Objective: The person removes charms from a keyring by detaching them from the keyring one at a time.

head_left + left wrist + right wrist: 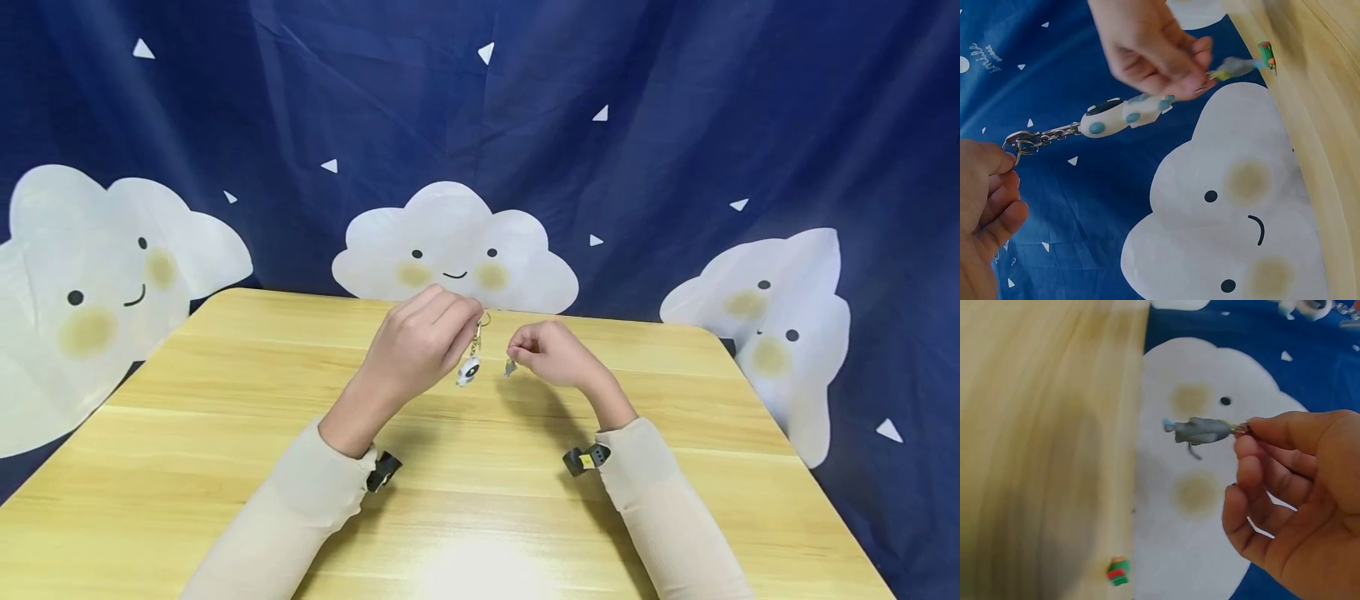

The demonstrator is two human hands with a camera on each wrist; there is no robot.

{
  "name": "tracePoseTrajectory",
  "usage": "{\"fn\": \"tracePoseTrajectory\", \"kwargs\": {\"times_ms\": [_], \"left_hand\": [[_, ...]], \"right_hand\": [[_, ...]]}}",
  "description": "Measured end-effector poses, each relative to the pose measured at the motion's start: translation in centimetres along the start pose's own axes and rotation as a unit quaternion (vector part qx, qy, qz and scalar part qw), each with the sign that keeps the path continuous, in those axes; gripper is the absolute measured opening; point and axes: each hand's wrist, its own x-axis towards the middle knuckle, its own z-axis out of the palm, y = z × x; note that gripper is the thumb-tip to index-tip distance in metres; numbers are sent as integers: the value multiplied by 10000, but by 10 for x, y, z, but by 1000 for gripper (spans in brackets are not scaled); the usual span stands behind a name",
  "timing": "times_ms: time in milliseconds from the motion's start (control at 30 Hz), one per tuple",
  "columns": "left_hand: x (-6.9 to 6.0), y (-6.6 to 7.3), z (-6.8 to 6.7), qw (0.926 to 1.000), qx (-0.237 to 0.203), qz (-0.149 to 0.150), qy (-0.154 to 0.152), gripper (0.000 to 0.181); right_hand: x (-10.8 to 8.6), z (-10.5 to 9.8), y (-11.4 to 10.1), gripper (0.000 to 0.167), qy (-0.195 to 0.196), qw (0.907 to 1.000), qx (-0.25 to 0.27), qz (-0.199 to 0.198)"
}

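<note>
My left hand (420, 342) pinches the split ring of a keychain above the table. From its clasp and short chain hangs a white figure (468, 370) with a dark oval face. In the left wrist view, blue-green patches show on the white figure (1116, 120), which appears close to my right hand (1154, 53). Beside it, my right hand (558, 354) pinches a small grey figure charm (1200, 430) by the metal loop at its end. This charm has a light blue tip and a thin curved tail-like strand. In the head view the grey charm (511, 367) hangs apart from the white figure.
A small green and red piece (1119, 571) lies on the wooden table (480, 467); I cannot make it out in the head view. Behind the far table edge hangs a dark blue curtain (405, 108) with white smiling clouds. Each wrist carries a small black camera (384, 472).
</note>
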Motion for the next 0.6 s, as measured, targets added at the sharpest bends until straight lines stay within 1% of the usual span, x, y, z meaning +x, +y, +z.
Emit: {"fn": "tracePoseTrajectory", "kwargs": {"times_ms": [100, 200, 400, 600], "left_hand": [[0, 0, 0, 10000, 1, -11, 4, 10], [0, -1, 0, 10000, 3, 4, 0, 11], [0, 0, 2, 10000, 51, 57, -39, 11], [-1, 1, 2, 9999, 106, 63, -49, 9]], "right_hand": [[1, 2, 9, 14, -294, 9995, -14, 124], [2, 5, 18, 13, -476, 9986, 80, 235], [4, 7, 35, 13, -387, 9982, 124, 447], [13, 10, 45, 14, -418, 9978, 120, 503]]}}
